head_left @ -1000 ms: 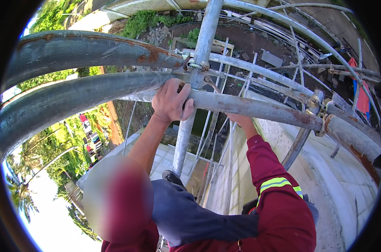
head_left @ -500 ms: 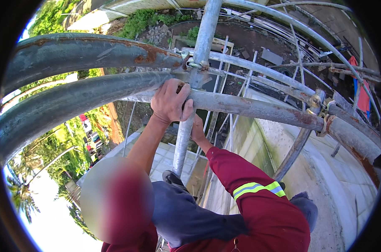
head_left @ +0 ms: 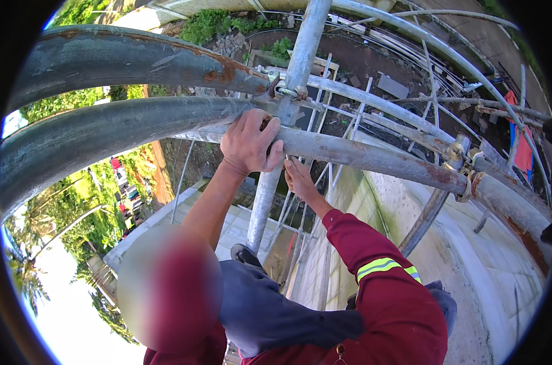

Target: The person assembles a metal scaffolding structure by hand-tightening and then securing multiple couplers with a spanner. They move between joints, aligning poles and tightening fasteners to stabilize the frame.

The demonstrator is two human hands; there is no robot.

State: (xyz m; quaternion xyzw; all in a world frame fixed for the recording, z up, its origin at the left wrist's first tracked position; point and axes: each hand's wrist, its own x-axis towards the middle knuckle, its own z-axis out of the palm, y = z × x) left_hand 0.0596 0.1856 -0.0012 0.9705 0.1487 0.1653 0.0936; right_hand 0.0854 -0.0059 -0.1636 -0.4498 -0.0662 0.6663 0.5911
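My left hand (head_left: 248, 141) is closed over the joint where a horizontal scaffold pipe (head_left: 367, 157) meets a galvanized upright pipe (head_left: 306, 45). A rusty bit of a scaffold coupler (head_left: 265, 122) shows between its thumb and fingers; the rest is hidden under the hand. Just right of the upright and below the horizontal pipe, my right hand (head_left: 300, 180) has its fingers pinched together. A thin metal tip shows at those fingers, too small to name. Above the joint, another coupler (head_left: 286, 91) clasps the upright.
Two thick grey pipes (head_left: 136, 118) run in from the left. A rusty coupler (head_left: 470, 184) and a diagonal brace (head_left: 427, 220) lie to the right. Far below are a pale sloping surface (head_left: 440, 255), stacked lengths of material and rubble. A dark shoe (head_left: 244, 254) is beside the upright.
My right hand has come out from behind the upright, moving right, and its fingers now show. My left hand keeps its grip at the joint. The view has shifted slightly.
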